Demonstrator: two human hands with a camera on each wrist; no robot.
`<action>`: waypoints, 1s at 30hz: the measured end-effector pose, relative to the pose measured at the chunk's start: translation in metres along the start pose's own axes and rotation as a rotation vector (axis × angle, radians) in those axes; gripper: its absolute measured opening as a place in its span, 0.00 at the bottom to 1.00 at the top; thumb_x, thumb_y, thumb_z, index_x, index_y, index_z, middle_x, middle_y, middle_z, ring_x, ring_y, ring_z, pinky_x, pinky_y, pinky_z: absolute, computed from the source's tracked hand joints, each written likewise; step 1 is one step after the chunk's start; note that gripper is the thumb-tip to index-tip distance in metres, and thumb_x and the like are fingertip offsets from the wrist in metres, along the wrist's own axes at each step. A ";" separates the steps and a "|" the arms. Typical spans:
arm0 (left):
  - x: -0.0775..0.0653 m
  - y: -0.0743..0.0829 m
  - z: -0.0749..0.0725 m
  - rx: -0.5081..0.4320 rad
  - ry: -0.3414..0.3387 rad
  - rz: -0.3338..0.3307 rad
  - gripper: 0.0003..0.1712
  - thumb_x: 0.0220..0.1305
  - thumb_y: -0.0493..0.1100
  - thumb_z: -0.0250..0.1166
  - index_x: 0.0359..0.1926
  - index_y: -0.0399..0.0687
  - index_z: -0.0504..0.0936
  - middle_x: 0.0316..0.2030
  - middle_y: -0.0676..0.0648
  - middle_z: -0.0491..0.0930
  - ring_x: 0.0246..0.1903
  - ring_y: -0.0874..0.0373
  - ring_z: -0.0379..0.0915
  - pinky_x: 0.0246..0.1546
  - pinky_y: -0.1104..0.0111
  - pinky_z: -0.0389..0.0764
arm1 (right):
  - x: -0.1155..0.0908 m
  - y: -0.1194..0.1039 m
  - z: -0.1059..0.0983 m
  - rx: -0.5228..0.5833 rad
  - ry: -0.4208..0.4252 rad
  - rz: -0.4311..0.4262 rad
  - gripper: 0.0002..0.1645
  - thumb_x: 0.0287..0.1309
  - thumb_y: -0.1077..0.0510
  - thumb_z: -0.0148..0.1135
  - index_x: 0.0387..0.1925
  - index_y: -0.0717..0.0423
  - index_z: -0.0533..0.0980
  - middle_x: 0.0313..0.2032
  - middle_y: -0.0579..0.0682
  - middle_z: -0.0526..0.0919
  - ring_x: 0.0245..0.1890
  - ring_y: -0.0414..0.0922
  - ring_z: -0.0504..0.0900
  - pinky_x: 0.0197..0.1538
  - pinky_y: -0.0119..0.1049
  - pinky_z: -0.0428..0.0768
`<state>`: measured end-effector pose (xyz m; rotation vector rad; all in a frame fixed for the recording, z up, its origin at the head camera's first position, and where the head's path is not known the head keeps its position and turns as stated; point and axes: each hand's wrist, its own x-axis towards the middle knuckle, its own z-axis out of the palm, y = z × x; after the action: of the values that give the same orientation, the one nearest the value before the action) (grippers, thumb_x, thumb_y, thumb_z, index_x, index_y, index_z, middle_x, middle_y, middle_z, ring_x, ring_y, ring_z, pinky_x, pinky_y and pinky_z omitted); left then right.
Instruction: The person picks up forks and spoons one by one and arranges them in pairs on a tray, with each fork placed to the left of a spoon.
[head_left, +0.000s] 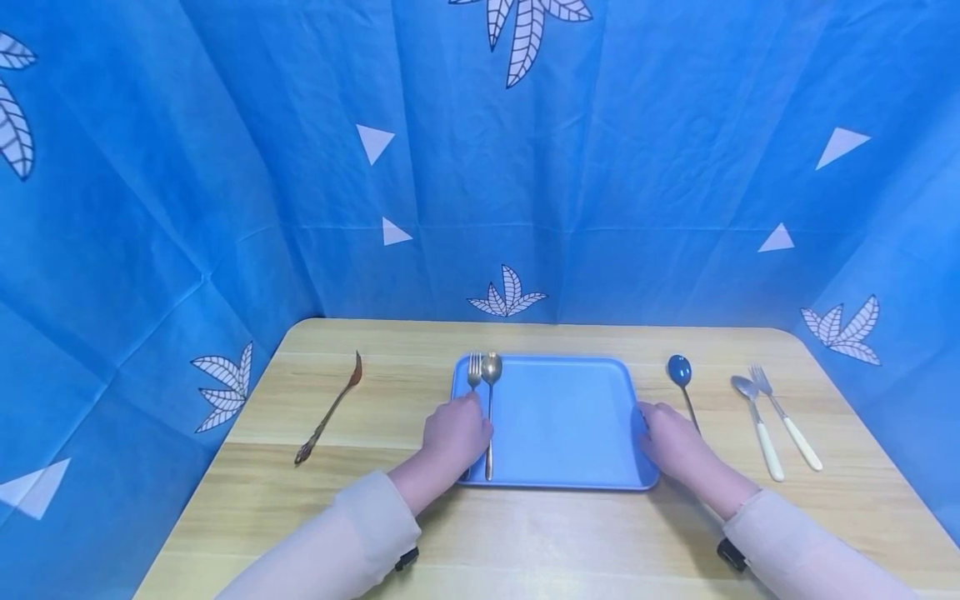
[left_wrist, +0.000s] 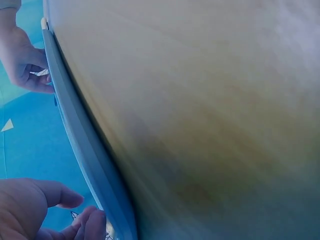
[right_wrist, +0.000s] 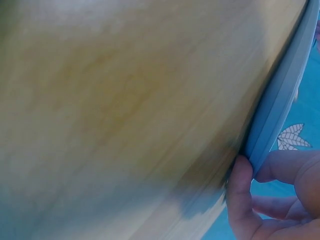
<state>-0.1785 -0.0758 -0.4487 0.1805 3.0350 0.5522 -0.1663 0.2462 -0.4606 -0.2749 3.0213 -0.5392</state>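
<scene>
A blue tray (head_left: 562,425) lies on the wooden table. My left hand (head_left: 457,431) is over the tray's left side. It covers the middle of a metal fork (head_left: 475,371), beside a long metal spoon (head_left: 491,367) lying on the tray. In the left wrist view, a gap shows between the thumb and fingers of my left hand (left_wrist: 55,212), close to the tray's rim (left_wrist: 85,150). On the other side, my right hand (head_left: 671,437) pinches the tray's right edge. The right wrist view shows thumb and finger on either side of the rim (right_wrist: 280,105).
A dark ornate utensil (head_left: 330,412) lies at the left of the table. To the right are a dark-bowled spoon (head_left: 680,371), a white-handled spoon (head_left: 759,429) and a white-handled fork (head_left: 787,421). Blue patterned cloth (head_left: 480,183) hangs around the table's back and sides.
</scene>
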 end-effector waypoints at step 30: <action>-0.002 -0.060 -0.033 0.006 0.067 -0.079 0.18 0.65 0.47 0.63 0.50 0.40 0.80 0.42 0.43 0.83 0.32 0.47 0.79 0.26 0.56 0.80 | -0.001 -0.001 0.000 -0.006 -0.002 0.005 0.27 0.58 0.69 0.61 0.57 0.82 0.69 0.40 0.70 0.80 0.41 0.63 0.82 0.46 0.54 0.82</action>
<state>-0.1855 -0.1434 -0.4395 0.0430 3.0932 0.5537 -0.1655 0.2459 -0.4602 -0.2673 3.0213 -0.5294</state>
